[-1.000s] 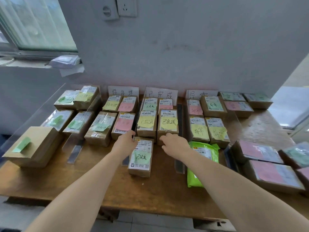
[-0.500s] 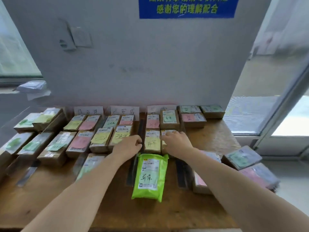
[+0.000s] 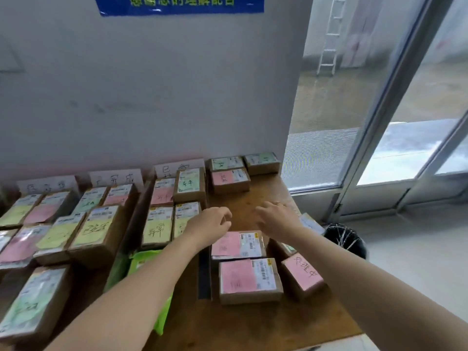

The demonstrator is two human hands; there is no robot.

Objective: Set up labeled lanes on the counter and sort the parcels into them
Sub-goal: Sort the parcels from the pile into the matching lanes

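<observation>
**Relaxed hands over a crowded wooden bench**

The brown wooden bench [image 3: 253, 196] stands against a plain white wall [image 3: 177, 97] under a blue sign [image 3: 179, 3], with a glass door [image 3: 379, 127] to its right. Boxy cardboard parcels [image 3: 249, 279] with pink, yellow and green notes lie in rows, divided by a flat dark strip [image 3: 204, 277]. White paper lane cards [image 3: 116, 177] lean at the wall. The left hand [image 3: 210, 225] and the right hand [image 3: 276, 219] hover over the bench, fingers relaxed, holding nothing.

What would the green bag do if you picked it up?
The green bag looks like a soft, creased plastic pouch, so it would probably flop. Its plastic skin may feel slippery. It lies flat, so rolling seems unlikely.
</observation>
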